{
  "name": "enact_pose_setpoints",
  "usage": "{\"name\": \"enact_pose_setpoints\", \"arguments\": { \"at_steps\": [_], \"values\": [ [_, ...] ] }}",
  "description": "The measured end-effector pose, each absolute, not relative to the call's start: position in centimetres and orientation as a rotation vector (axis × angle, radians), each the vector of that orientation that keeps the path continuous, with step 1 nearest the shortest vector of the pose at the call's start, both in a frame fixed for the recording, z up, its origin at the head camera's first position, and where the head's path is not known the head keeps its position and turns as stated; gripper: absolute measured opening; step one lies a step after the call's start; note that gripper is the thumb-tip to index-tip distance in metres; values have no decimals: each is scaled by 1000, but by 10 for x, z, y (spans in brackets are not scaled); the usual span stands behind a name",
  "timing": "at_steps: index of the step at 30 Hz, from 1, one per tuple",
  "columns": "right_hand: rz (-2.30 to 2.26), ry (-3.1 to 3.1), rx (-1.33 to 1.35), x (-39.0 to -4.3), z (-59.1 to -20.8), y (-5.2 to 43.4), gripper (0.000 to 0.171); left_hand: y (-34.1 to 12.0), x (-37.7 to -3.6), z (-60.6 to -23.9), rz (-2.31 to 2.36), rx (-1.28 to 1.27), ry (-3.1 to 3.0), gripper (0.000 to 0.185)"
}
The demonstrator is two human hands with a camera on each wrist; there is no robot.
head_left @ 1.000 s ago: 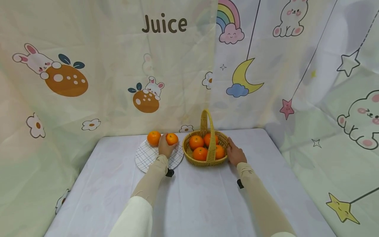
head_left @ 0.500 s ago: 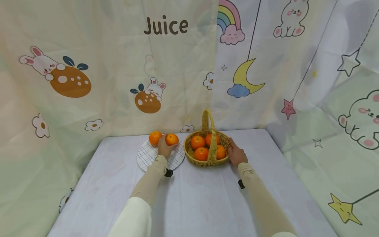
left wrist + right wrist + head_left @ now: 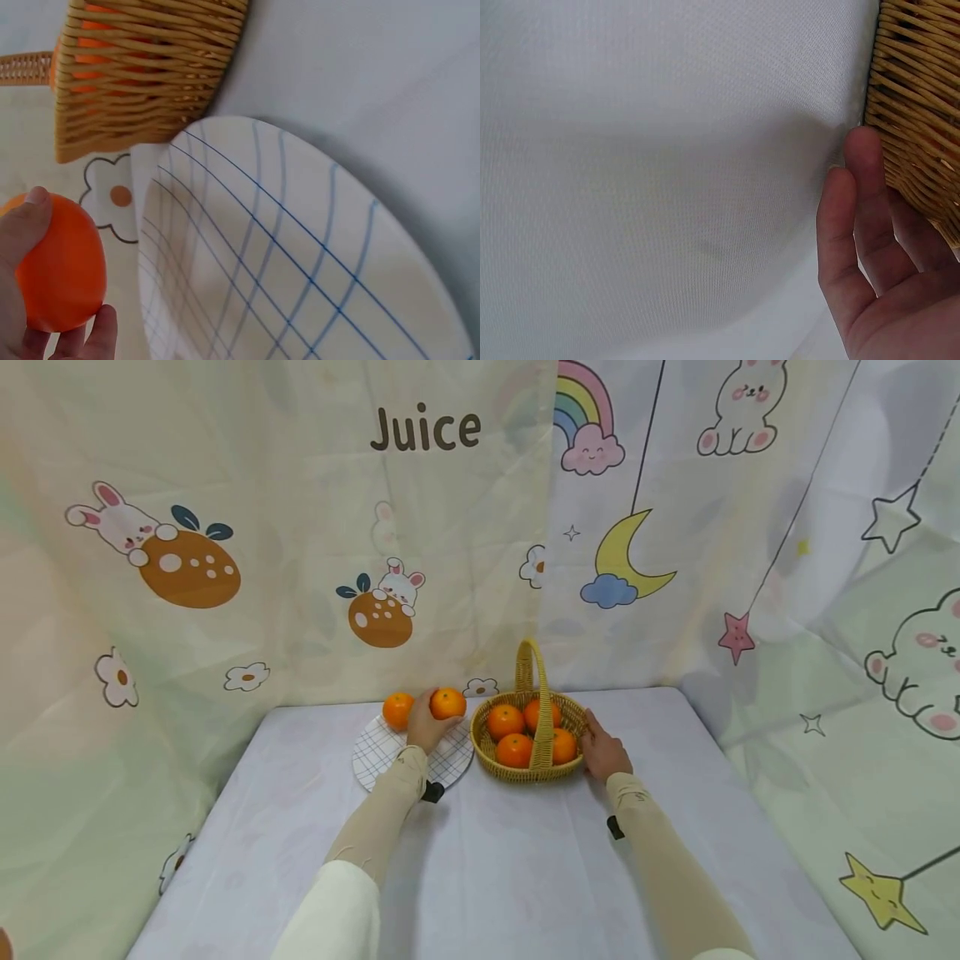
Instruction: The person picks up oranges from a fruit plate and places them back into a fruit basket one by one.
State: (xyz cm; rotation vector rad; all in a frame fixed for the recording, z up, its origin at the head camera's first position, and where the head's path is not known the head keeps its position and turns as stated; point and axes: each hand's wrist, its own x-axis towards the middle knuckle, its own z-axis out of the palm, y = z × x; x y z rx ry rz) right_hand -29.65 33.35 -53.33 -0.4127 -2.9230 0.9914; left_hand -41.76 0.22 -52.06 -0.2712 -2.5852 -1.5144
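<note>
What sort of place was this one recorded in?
Probably a staged recording booth: cartoon-printed fabric hangs behind and beside a cloth-covered table, which holds a wicker basket of orange fruits and a checked plate.

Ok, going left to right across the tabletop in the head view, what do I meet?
Unheld orange → left hand gripping a second orange → woven basket → right hand touching the basket's side.
</note>
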Motion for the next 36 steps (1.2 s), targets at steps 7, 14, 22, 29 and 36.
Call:
{"name": "enact_pose_setpoints", "arguments": {
  "at_steps": [7,14,22,29,36],
  "values": [
    [1002,-2916,-413,-297,-535,334,58,14,-410,-501,-1546,-351,-2554,79],
    [1025,-2912,-424,-295,-538,334,57,27,-403,-487,-1584,-497,-2510,78],
    [994,-2913,-389,-296,-537,333,57,44,-402,-480,-1597,-601,-2498,81],
    [1007,-2912,-395,-296,-535,332,58,59,-397,-482,-1596,-690,-2515,78],
    [1027,-2911,-413,-295,-532,332,58,74,-391,-487,-1560,-744,-2569,79]
  ]
}}
